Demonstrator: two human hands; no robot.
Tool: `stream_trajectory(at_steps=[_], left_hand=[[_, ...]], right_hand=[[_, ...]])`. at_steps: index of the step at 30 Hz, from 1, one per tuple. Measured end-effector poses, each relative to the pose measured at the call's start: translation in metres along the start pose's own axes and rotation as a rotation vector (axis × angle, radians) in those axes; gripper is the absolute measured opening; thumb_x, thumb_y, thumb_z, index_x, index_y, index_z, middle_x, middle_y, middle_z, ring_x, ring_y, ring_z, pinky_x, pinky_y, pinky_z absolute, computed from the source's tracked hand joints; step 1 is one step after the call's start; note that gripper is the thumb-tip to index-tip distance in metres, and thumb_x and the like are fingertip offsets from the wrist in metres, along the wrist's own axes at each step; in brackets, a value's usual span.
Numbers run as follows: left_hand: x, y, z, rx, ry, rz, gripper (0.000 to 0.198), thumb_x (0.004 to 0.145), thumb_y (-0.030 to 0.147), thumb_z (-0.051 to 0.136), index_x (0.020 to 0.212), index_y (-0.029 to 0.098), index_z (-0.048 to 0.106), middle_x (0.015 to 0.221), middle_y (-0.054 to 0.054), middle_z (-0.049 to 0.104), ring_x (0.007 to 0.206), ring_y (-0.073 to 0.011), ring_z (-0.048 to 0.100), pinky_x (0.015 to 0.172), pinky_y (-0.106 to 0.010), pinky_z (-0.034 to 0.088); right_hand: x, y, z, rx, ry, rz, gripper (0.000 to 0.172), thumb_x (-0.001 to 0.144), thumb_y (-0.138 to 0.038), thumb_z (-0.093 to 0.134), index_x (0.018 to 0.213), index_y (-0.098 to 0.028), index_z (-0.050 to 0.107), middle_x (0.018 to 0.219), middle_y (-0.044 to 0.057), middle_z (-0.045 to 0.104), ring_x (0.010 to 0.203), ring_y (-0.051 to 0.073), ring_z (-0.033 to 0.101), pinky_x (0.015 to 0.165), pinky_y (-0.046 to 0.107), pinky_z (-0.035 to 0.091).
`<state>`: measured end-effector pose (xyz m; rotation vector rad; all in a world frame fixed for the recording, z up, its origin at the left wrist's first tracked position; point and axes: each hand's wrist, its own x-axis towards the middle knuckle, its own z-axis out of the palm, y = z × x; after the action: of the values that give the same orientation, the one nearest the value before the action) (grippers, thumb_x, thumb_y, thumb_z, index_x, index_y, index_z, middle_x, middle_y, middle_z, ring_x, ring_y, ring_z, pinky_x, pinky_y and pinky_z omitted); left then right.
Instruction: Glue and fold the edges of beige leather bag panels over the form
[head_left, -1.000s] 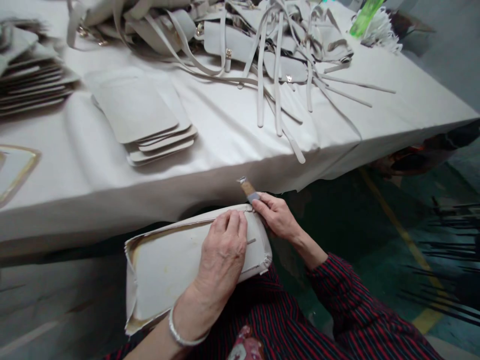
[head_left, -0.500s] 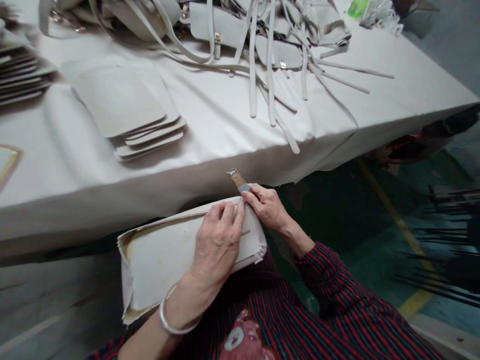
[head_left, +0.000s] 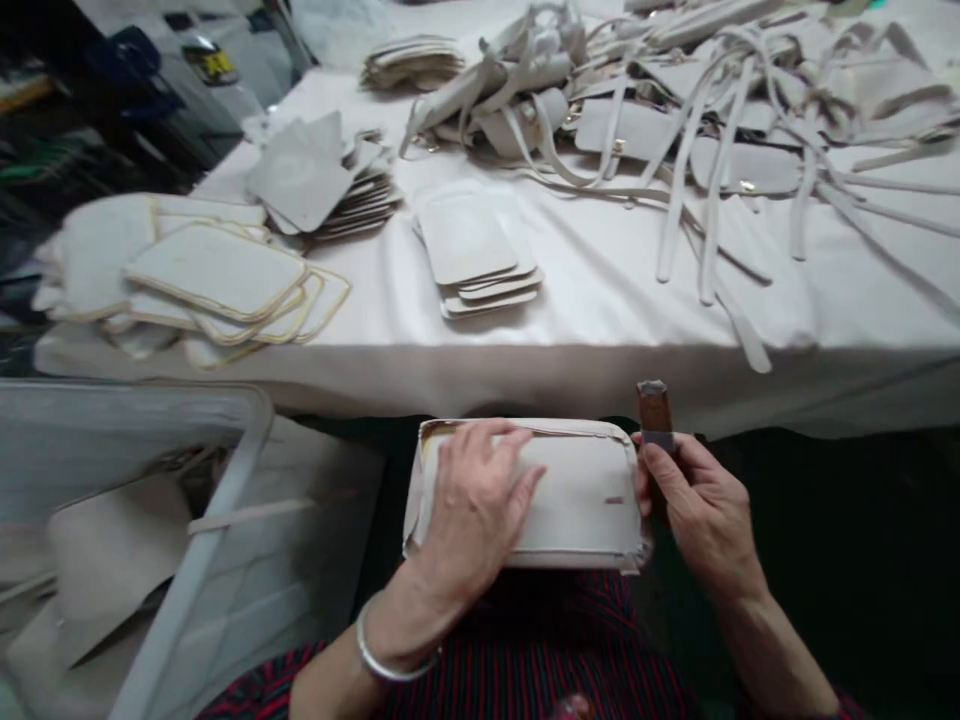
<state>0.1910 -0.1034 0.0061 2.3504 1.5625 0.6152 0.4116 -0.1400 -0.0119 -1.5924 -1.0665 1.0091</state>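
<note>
A pale leather bag body (head_left: 574,492), box-shaped with a raised rim, lies across my lap. Traces of yellow glue show along its upper left inner edge. My left hand (head_left: 484,490) rests on its flat face, fingers spread. At the bag's right end, my right hand (head_left: 701,505) grips a flat brown tool (head_left: 655,410) with a grey band round it; its pale, worn tip points up. The fingers of that hand are also close to the bag's right edge, and whether they touch it I cannot tell.
On the cloth-covered table (head_left: 600,325) ahead lie a stack of pale panels (head_left: 472,240), glue-edged panels (head_left: 217,270), a pile of darker-edged pieces (head_left: 307,170) and heaped strapped bags (head_left: 615,130). A grey bin (head_left: 240,470) with leather pieces stands at the left.
The view has swung left, bringing the bin and glued panels into sight. My left hand has slid toward the bag's left end, fingers now spread. The right hand keeps the tool, now more upright.
</note>
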Motion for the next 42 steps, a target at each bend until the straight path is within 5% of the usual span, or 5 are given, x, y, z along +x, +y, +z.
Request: stream_trajectory(at_steps=[3, 9, 18, 29, 42], left_hand=[[0.007, -0.06, -0.018, 0.05, 0.101, -0.176, 0.037, 0.089, 0.036, 0.057, 0.121, 0.018, 0.059, 0.117, -0.011, 0.058, 0.113, -0.0266, 0.05, 0.098, -0.046, 0.041], [0.022, -0.117, -0.029, -0.391, -0.158, -0.089, 0.023, 0.091, 0.037, 0.055, 0.104, 0.022, 0.068, 0.1, -0.002, 0.064, 0.095, -0.0137, 0.059, 0.088, -0.028, 0.045], [0.041, -0.13, -0.038, -0.447, -0.327, 0.058, 0.023, 0.092, 0.035, 0.053, 0.096, 0.023, 0.072, 0.085, 0.001, 0.06, 0.076, -0.009, 0.056, 0.07, -0.022, 0.04], [0.055, -0.128, -0.029, -0.263, -0.327, 0.153, 0.024, 0.089, 0.027, 0.05, 0.085, 0.017, 0.072, 0.08, -0.003, 0.065, 0.072, -0.0117, 0.058, 0.068, -0.025, 0.041], [0.064, -0.125, -0.024, -0.366, -0.403, 0.027, 0.012, 0.075, 0.023, 0.058, 0.075, 0.016, 0.068, 0.064, 0.002, 0.061, 0.059, -0.01, 0.054, 0.055, -0.022, 0.035]], right_hand=[[0.023, -0.015, 0.012, -0.25, -0.189, -0.118, 0.022, 0.093, -0.041, 0.055, 0.099, -0.02, 0.06, 0.069, -0.001, 0.053, 0.058, 0.012, 0.048, 0.053, 0.024, 0.039], [0.07, -0.045, 0.074, -0.727, -0.547, -0.507, 0.017, 0.08, -0.033, 0.071, 0.085, -0.017, 0.066, 0.078, 0.001, 0.055, 0.066, 0.012, 0.05, 0.061, 0.026, 0.036], [0.097, -0.056, 0.104, -0.698, -0.799, -0.488, 0.026, 0.088, -0.027, 0.058, 0.065, -0.015, 0.059, 0.071, -0.001, 0.05, 0.058, 0.008, 0.042, 0.054, 0.025, 0.029], [0.103, -0.063, 0.11, -0.518, -0.9, -0.01, 0.026, 0.084, -0.04, 0.056, 0.074, -0.016, 0.056, 0.059, -0.005, 0.037, 0.053, 0.008, 0.029, 0.047, 0.023, 0.02], [0.103, -0.067, 0.137, -0.523, -0.899, -0.039, 0.018, 0.08, -0.029, 0.055, 0.068, -0.016, 0.057, 0.056, -0.005, 0.038, 0.05, 0.007, 0.03, 0.044, 0.022, 0.023]])
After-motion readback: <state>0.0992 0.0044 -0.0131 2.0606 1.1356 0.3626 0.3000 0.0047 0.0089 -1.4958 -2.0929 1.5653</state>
